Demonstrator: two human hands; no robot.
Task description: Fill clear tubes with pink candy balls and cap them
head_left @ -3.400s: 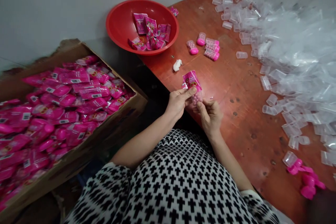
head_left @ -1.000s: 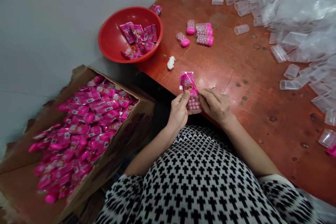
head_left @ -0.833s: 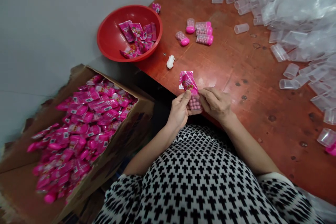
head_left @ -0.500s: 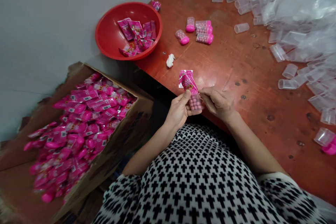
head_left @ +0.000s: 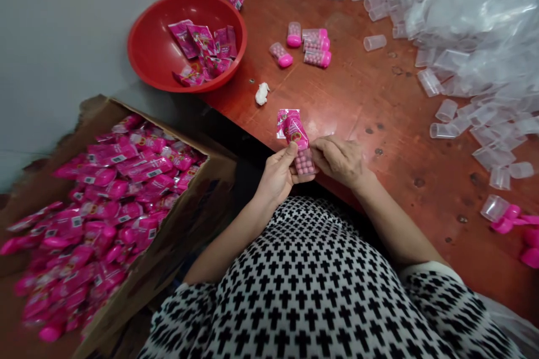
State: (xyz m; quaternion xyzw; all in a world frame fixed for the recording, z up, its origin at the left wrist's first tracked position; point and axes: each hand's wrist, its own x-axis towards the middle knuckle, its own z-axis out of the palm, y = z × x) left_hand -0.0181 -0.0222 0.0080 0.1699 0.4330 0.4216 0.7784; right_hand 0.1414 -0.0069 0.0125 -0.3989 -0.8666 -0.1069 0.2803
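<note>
One ball-filled tube (head_left: pixel 305 163), its pink pouch (head_left: pixel 295 130) pointing away and slightly left, lies pinched in my left hand (head_left: pixel 275 175), my half-curled right hand (head_left: pixel 342 160) at its right edge, whether gripping I cannot tell.

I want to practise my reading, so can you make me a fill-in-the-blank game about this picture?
1. The left hand holds a ball-filled tube with its ____ on top.
2. The bowl of packets is coloured ____.
3. The box of wrapped tubes is made of ____.
4. The crumpled lump on the table is coloured ____.

Missing words: thumb; red; cardboard; white.
</note>
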